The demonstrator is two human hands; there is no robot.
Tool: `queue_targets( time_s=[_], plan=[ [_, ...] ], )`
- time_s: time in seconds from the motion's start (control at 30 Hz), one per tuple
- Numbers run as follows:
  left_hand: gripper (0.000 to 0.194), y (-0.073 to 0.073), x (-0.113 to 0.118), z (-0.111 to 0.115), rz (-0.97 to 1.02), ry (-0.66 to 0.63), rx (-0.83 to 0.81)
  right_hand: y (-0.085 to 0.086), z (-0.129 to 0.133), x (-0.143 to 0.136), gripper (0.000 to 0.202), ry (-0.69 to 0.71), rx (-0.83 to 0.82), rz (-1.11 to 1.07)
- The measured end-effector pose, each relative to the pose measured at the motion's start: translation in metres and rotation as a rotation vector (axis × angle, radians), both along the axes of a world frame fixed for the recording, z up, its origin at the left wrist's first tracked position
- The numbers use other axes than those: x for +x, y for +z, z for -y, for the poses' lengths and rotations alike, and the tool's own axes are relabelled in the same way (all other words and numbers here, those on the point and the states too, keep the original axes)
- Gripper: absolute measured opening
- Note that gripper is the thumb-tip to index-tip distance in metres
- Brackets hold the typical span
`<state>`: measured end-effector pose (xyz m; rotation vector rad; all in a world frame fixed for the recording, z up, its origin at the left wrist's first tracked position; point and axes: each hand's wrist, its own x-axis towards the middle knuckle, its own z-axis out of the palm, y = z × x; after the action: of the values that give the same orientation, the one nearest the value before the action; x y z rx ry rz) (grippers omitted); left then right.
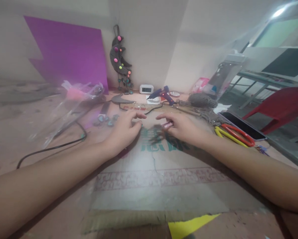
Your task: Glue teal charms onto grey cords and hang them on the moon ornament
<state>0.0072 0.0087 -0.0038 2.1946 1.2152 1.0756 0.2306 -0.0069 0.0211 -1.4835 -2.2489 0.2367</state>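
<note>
My left hand [127,128] is over the upper part of a printed cardboard sheet [144,199], thumb and forefinger apart, holding nothing that shows. Facing it, my right hand [181,127] has its forefinger stretched out, while its lower fingers curl round a small shiny pinkish object [167,125]. A gap separates the two hands. Just left of my left hand lie several small blue-grey pieces [106,120]. Beyond the hands sit a blue glue gun [164,94] and a grey crescent shape [122,99].
A decorated moon hanging [119,56] and purple sheet [71,53] are at the wall. A white clock [146,89] stands at the back. Scissors [238,135], a phone [242,125] and grey yarn [201,100] lie right. A black cable [51,147] and clear plastic bag [64,113] are left.
</note>
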Motion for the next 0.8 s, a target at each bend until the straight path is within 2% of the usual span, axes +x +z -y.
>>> queue_targets(
  time_s=[0.13,0.23,0.4,0.5,0.67,0.8],
  plan=[
    [0.023,0.001,0.002,0.0,0.01,0.045,-0.077,-0.018,-0.01,-0.007,0.018,0.008,-0.095,0.052],
    [0.023,0.0,0.001,0.0,-0.011,0.006,-0.058,-0.019,-0.012,-0.004,0.011,-0.019,-0.185,-0.057],
    [0.025,-0.002,0.0,0.0,-0.046,-0.148,0.024,-0.002,0.009,-0.006,0.026,0.06,-0.466,-0.717],
    [0.025,-0.002,0.0,0.003,-0.051,-0.227,0.066,0.003,0.021,-0.013,0.032,0.138,-0.607,-0.964],
    [0.025,0.005,0.001,0.014,0.049,-0.291,0.08,-0.004,0.026,-0.02,0.03,0.174,-0.684,-1.041],
    [0.018,0.01,0.004,0.022,0.189,-0.247,-0.023,-0.011,0.026,-0.021,0.031,0.166,-0.705,-1.042]
  ],
)
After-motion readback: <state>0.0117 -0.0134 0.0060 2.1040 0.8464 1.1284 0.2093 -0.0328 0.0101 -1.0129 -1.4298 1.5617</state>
